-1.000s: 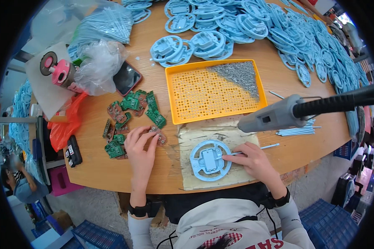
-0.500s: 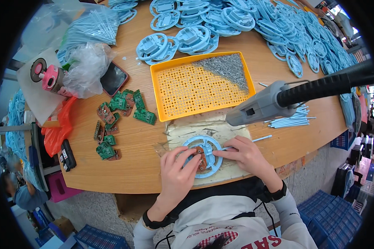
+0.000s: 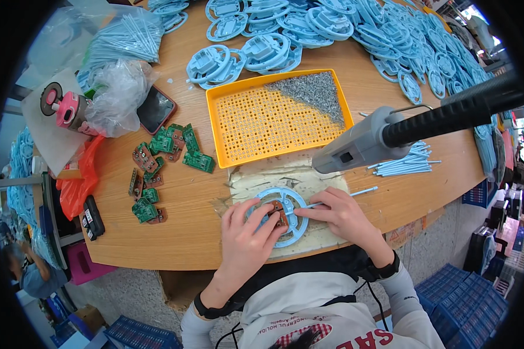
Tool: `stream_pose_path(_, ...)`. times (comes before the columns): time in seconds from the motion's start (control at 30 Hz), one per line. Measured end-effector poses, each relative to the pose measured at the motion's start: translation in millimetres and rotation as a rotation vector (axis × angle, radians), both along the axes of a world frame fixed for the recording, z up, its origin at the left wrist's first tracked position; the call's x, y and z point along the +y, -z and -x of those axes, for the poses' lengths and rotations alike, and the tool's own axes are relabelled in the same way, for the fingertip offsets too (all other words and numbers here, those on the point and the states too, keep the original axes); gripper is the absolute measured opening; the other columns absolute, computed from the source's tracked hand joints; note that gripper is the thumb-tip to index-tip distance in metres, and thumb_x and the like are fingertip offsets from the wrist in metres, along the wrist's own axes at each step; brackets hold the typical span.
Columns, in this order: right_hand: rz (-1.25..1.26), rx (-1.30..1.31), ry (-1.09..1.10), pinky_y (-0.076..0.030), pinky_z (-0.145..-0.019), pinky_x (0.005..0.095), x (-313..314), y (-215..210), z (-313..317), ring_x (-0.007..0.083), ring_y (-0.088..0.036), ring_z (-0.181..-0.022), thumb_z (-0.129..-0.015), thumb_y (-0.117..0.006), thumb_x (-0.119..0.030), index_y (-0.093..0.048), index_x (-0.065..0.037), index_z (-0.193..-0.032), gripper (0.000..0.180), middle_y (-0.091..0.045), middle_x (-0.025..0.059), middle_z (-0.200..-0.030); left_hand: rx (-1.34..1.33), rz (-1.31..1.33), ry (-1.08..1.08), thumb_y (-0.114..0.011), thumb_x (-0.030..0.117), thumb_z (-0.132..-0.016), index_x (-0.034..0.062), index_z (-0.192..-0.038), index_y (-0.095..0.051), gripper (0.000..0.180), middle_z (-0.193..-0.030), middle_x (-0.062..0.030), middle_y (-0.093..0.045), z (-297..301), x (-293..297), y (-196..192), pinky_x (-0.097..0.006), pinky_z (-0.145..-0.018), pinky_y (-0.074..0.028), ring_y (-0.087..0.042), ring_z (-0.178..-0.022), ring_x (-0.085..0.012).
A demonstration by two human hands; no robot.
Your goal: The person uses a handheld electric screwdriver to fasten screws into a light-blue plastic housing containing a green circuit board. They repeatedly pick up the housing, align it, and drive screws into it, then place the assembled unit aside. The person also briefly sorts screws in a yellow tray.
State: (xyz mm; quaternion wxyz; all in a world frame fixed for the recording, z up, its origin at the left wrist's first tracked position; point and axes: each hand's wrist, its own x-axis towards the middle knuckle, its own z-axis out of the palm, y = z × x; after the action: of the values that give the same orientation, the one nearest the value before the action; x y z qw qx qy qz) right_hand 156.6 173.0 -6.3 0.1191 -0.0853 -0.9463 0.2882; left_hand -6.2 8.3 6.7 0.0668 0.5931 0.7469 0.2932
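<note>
The tray (image 3: pixel 221 145), yellow and dotted with holes, has grey screws (image 3: pixel 317 96) heaped in its far right corner. On the near side of the tray, on a stained mat (image 3: pixel 250 180), lies the wheel (image 3: pixel 300 237), light blue and flat, with a brown board (image 3: pixel 280 216) inside its ring. The left hand (image 3: pixel 247 235) reaches over the wheel's left side, its thumb and fingers bent, tips at the board; I cannot tell whether they clamp it or only press on it. The right hand (image 3: pixel 346 218) is closed on a blue rod (image 3: pixel 364 191), which juts out to its right, while its fingertips meet the wheel's right side. Over the tray's near right corner hangs the driver (image 3: pixel 355 148), grey with a black cable sleeve. To the right of the tray lie loose rods (image 3: pixel 410 160) in a bundle. Left of the tray are scattered circuit boards (image 3: pixel 151 203), green and brown, with a phone (image 3: pixel 156 110) beyond them and a clear bag (image 3: pixel 119 96) beside it. Past the tray's far side are piled more blue wheels (image 3: pixel 326 17).
</note>
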Motion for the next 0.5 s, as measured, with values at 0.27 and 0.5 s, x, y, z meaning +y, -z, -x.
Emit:
stream_pose_path(0.27,-0.009,0.005,-0.028,-0.046,-0.068,0.0338,6.1,-0.3,1.4,0.0221,-0.054,-0.076,-0.071,-0.060,0.004,-0.069,-0.021,-0.109,0.046,-0.058,0.0032,-0.087,-0.231,0.004,-0.008,-0.078,0.020,-0.069,0.0074,-0.097,-0.068,0.032,-0.112,-0.0045,-0.058,-1.1,-2.7,8.2,-0.049,-0.097,-0.039,-0.045,-0.120,-0.0329)
stream_pose_path(0.5,-0.006,-0.035,-0.082,-0.046,-0.072,0.0336,30.5,-4.1,3.6,0.0224,-0.055,-0.081,-0.067,-0.060,0.005,-0.070,-0.021,-0.109,0.050,-0.059,0.0040,-0.092,-0.293,-0.100,0.029,-0.083,0.018,-0.062,0.0103,-0.094,-0.069,0.035,-0.111,-0.0032,-0.060,5.5,14.3,25.5,-0.044,-0.088,-0.042,-0.045,-0.116,-0.0331)
